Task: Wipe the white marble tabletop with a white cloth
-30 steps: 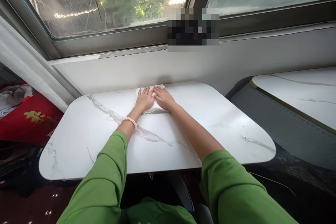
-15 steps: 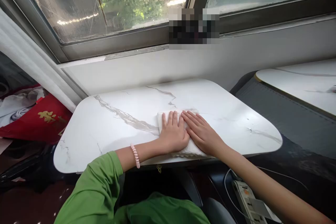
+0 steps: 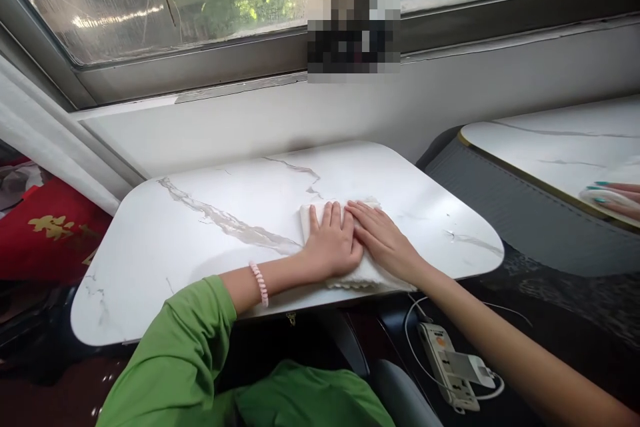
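Note:
A folded white cloth with a scalloped edge lies on the white marble-patterned tabletop, near its front edge. Flat on the cloth's left part rests my left hand, fingers stretched out and slightly spread; a pink coil band circles that wrist. My right hand presses flat on the cloth from the other side, its fingers extended close together and its fingertips beside the left hand's. The two hands touch near the left thumb. Part of the cloth is hidden beneath them.
Another person's hand rests on a white cloth on a second marble-patterned table at right. Below my right forearm lies a power strip with cables. A red bag stands at left; the window frame runs behind.
The view has shifted, so the table appears farther left. Relative to its veins, my hands and the cloth have slid slightly right. Another person's hand with a cloth has come into view at right.

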### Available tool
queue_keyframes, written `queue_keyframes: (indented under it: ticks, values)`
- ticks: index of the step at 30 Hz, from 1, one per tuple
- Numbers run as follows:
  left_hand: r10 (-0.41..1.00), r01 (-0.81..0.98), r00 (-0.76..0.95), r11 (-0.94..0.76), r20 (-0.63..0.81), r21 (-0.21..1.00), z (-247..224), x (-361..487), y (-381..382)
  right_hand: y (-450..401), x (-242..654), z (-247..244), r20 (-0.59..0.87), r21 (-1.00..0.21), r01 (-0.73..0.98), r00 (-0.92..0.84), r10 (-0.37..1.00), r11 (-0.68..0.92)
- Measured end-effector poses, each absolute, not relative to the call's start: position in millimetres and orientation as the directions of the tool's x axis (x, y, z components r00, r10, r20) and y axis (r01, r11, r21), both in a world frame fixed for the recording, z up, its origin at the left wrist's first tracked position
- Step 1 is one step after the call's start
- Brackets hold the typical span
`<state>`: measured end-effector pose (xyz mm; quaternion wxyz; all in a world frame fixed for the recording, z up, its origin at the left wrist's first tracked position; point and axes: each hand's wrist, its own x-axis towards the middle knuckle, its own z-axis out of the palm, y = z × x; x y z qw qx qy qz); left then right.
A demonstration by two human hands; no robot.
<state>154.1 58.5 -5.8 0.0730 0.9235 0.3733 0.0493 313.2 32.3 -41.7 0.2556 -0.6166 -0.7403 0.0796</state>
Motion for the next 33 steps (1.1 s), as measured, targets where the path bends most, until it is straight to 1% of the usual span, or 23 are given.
queue_keyframes:
  ticks: [4, 6, 8, 11, 14, 17, 21, 26, 29, 33]
  values:
    - [0.712, 0.695, 0.700, -0.698, 0.063, 0.174, -8, 160, 111, 83, 321, -48, 0.297, -0.490, 0.845, -0.069, 0.952, 0.214]
    - [0.698, 0.685, 0.713, -0.714, 0.064, 0.145, -8, 162, 143, 115, 323, -49, 0.309, -0.457, 0.866, -0.062, 0.949, 0.205]
    - [0.693, 0.684, 0.719, -0.720, 0.063, 0.114, -9, 163, 176, 149, 323, -48, 0.321, -0.392, 0.897, -0.075, 0.944, 0.205]
    - [0.726, 0.721, 0.682, -0.687, 0.089, 0.090, -11, 167, 219, 197, 323, -44, 0.321, -0.308, 0.923, -0.127, 0.938, 0.230]
    - [0.763, 0.759, 0.632, -0.645, 0.137, 0.090, -14, 175, 249, 232, 326, -39, 0.319, -0.280, 0.927, -0.156, 0.935, 0.250]
    - [0.779, 0.777, 0.603, -0.623, 0.172, 0.093, -17, 182, 263, 249, 329, -37, 0.318, -0.283, 0.927, -0.152, 0.936, 0.247]
    - [0.786, 0.788, 0.592, -0.611, 0.180, 0.077, -16, 186, 261, 249, 333, -38, 0.308, -0.282, 0.922, -0.174, 0.935, 0.265]
    - [0.809, 0.809, 0.569, -0.583, 0.150, 0.076, -15, 192, 231, 226, 342, -38, 0.264, -0.243, 0.918, -0.249, 0.932, 0.314]
    - [0.809, 0.807, 0.571, -0.584, 0.142, 0.084, -14, 200, 200, 197, 354, -39, 0.260, -0.223, 0.911, -0.289, 0.922, 0.348]
    - [0.769, 0.765, 0.630, -0.639, 0.108, 0.084, -13, 216, 148, 135, 375, -42, 0.282, -0.214, 0.907, -0.298, 0.912, 0.363]
